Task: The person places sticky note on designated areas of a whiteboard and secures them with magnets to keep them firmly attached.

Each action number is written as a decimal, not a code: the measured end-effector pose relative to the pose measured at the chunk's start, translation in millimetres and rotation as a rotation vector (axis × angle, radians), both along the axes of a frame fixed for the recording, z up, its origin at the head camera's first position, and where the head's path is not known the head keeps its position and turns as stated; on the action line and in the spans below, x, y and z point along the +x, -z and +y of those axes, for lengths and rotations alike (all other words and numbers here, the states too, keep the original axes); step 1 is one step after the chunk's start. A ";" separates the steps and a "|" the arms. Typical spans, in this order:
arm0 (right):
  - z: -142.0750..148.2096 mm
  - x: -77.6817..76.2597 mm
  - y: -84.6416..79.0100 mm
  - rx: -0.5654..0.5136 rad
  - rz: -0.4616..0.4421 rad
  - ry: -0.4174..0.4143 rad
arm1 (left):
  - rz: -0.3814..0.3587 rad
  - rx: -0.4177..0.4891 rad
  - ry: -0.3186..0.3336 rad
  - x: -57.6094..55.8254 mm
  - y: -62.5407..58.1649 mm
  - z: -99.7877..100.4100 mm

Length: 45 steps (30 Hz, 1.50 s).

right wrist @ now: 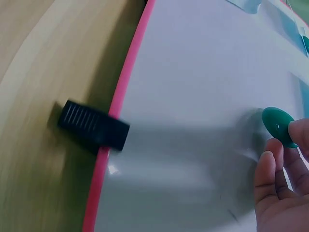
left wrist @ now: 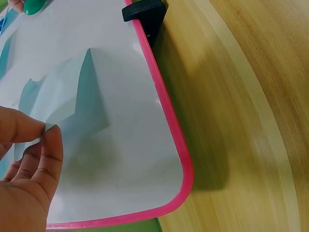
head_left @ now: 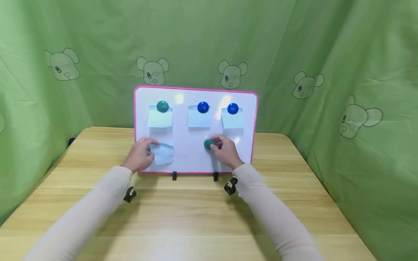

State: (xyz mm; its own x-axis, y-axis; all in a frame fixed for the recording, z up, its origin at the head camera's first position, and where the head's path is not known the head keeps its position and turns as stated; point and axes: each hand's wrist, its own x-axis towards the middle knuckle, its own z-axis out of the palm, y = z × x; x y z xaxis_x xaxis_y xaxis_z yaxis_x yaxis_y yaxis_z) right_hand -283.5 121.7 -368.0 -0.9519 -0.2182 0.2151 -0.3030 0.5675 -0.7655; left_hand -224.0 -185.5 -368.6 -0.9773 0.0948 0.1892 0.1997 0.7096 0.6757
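A whiteboard (head_left: 189, 159) with a pink rim stands upright on the table. At its lower left, my left hand (head_left: 140, 154) pinches a light blue paper note (head_left: 163, 154) by its edge; in the left wrist view the paper note (left wrist: 58, 92) bends away from the board. My right hand (head_left: 226, 149) holds a round green magnet (head_left: 208, 144) between thumb and fingers, in front of the board's lower middle. In the right wrist view the green magnet (right wrist: 278, 126) casts a shadow on the board; whether it touches the surface I cannot tell.
Three more notes hang along the board's upper part, under a green magnet (head_left: 162, 106), a blue magnet (head_left: 203, 107) and another blue magnet (head_left: 233, 108). Black feet (head_left: 174, 175) support the board on the wooden table (head_left: 183, 217). Green curtain (head_left: 196, 36) surrounds the table.
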 end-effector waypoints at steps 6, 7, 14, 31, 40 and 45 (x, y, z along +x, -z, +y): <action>-11.7 -0.3 1.7 -0.018 0.013 -0.013 | 0.019 0.016 -0.020 -0.2 2.0 -1.2; -13.4 -0.3 2.5 -0.022 0.013 -0.013 | 0.022 0.017 -0.021 -0.3 2.2 -0.9; -26.8 0.9 7.2 -0.041 0.010 -0.034 | 0.071 0.004 -0.043 0.0 4.5 1.0; -57.4 2.4 0.3 -0.017 0.069 -0.070 | 0.085 0.016 -0.093 -3.0 1.8 -1.9; -70.5 4.3 -1.4 -0.017 0.053 -0.076 | 0.071 0.009 -0.087 -3.8 1.5 -1.5; -77.5 5.3 1.7 -0.011 0.070 -0.092 | 0.060 0.001 -0.085 -2.5 2.1 -1.6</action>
